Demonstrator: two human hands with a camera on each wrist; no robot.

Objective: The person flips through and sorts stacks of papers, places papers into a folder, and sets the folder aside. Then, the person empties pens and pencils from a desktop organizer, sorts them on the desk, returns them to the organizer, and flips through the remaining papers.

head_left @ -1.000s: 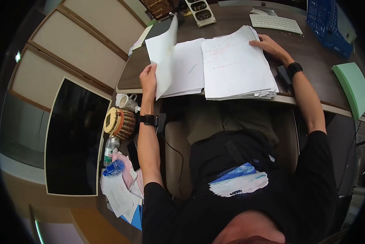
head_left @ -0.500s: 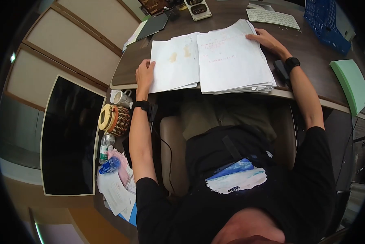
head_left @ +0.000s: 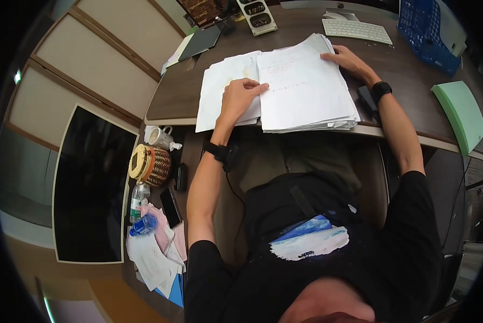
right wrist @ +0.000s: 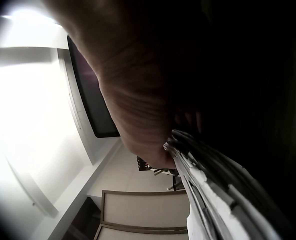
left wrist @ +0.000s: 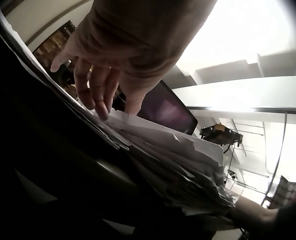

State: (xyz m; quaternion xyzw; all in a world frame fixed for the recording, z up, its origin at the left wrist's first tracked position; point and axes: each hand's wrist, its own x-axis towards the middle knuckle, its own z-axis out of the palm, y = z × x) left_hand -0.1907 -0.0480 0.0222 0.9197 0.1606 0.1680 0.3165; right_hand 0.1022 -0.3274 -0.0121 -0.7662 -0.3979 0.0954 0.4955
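Note:
Two piles of white paper lie side by side at the desk's near edge. The right paper stack is thick, with red writing on its top sheet; the left paper pile is lower and has a yellowish stain. My left hand is over the left pile, its thumb tip at the right stack's left edge. In the left wrist view, the left fingers are loosely bent and spread above the paper. My right hand grips the right stack's upper right edge, thumb on top and fingers beneath, as the right wrist view shows.
A white keyboard, a blue basket and a green block-like object are on the desk to the right. A dark folder lies at the back left. A mug, woven basket and bottles stand at left.
A sheet held upright by my left hand came down onto the left pile. The left hand then moved right to the right stack's edge. My right hand stayed at its corner.

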